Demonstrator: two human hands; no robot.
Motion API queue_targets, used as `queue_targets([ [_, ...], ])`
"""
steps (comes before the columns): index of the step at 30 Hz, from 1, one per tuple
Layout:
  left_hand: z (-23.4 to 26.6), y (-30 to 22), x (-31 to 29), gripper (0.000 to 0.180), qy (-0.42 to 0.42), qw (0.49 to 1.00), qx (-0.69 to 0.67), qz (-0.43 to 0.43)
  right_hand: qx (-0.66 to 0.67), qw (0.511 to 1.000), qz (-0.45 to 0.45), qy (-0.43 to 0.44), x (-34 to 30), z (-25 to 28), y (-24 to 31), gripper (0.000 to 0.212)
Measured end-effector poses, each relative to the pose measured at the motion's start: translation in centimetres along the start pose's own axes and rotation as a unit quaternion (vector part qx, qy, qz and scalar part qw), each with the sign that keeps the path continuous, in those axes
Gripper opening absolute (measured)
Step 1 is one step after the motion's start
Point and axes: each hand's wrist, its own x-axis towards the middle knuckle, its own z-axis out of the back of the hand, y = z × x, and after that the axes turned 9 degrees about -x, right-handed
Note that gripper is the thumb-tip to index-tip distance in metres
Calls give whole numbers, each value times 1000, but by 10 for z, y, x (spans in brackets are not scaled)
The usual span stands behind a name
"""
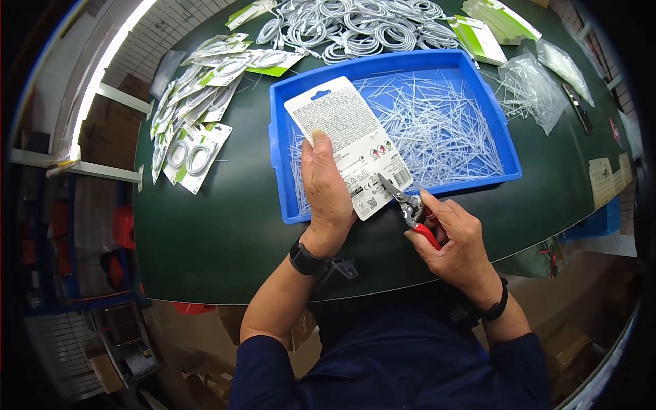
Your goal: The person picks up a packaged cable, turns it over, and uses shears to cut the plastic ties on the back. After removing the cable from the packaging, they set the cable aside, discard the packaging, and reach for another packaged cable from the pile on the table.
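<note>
My left hand (324, 181) grips a white packaging card (345, 133), its printed back turned up and its hang hole at the far end. My right hand (454, 239) is closed round red-handled pruning shears (413, 210). The shears' blades lie against the near right part of the card; whether they are cutting anything there I cannot tell. Beneath the card stands a blue tray (514, 154) strewn with thin white strips (437, 130) that look like cable ties. The card hides part of the tray's left side, and its front face is out of sight.
Carded coiled cables (198, 158) pile up on the green table (205, 239) at left. Loose grey cables (355, 27) heap at the back, near a stack of cards (502, 20). Plastic bags (536, 89) and a dark slim object (578, 108) lie at right.
</note>
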Motion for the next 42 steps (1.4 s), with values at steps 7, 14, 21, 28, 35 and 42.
queue_targets([
  [7, -5, -35, 14, 33, 91, 994, 66, 3, 59, 998, -13, -17, 7, 24, -1, 64],
  [14, -8, -70, 31, 26, -3, 1000, -12, 0, 79, 997, 2, -6, 19, 35, 10, 67],
  [21, 79, -57, 62, 54, 374, 875, -290, 101, 85, 993, 27, 79, 25, 22, 29, 70],
  [28, 60, -55, 61, 67, 417, 854, -284, 128, 79, 985, 61, 141, 34, 12, 34, 71],
  [35, 56, -50, 64, 66, 478, 821, -275, 152, 47, 985, 89, 143, 43, 6, 37, 69],
  [42, 42, -39, 49, 74, 428, 857, -268, 102, 30, 987, 63, 145, 42, 16, 34, 76],
])
